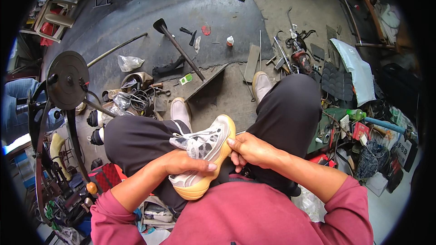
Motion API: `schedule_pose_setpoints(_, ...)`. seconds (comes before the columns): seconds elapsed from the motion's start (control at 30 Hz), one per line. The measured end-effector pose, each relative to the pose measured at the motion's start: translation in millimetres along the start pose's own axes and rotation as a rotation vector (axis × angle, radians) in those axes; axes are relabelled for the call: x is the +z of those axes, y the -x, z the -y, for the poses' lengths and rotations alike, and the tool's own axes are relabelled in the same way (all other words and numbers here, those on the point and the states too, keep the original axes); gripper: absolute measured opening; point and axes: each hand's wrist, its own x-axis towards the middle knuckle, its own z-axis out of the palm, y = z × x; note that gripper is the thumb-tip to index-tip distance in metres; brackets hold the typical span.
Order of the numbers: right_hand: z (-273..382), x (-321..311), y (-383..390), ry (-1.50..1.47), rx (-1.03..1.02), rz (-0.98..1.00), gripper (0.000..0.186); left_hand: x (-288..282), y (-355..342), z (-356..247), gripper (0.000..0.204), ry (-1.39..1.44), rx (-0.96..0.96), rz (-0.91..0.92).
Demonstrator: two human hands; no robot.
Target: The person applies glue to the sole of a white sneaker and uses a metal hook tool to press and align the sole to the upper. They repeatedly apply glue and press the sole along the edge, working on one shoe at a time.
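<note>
A white and grey sneaker with a thick yellowish sole is held over my lap, its toe pointing away from me and its side turned up. My left hand is closed round the middle of it, thumb lying across the upper toward the sole. At the sole's right edge, near the front, my right hand pinches with the thumb against the rim and the other fingers curled below. Whether something small, like a thread, is also between those fingers cannot be made out.
A metal shoe-last stand rises beyond my feet. At left stands a machine with a round dark wheel. Wires and tools lie by my left knee. A power tool lies beyond my right knee, near a pale plastic bag.
</note>
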Motion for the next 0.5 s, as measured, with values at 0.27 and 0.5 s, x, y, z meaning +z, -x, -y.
schedule_pose_setpoints(0.27,-7,-12,10,-0.218,-0.139,0.137,0.048,-1,9,-2,0.054,-0.032,0.091,0.035)
schedule_pose_setpoints(0.5,-2,-17,25,-0.441,-0.002,0.308,0.038,-4,13,6,0.057,0.006,0.102,0.087)
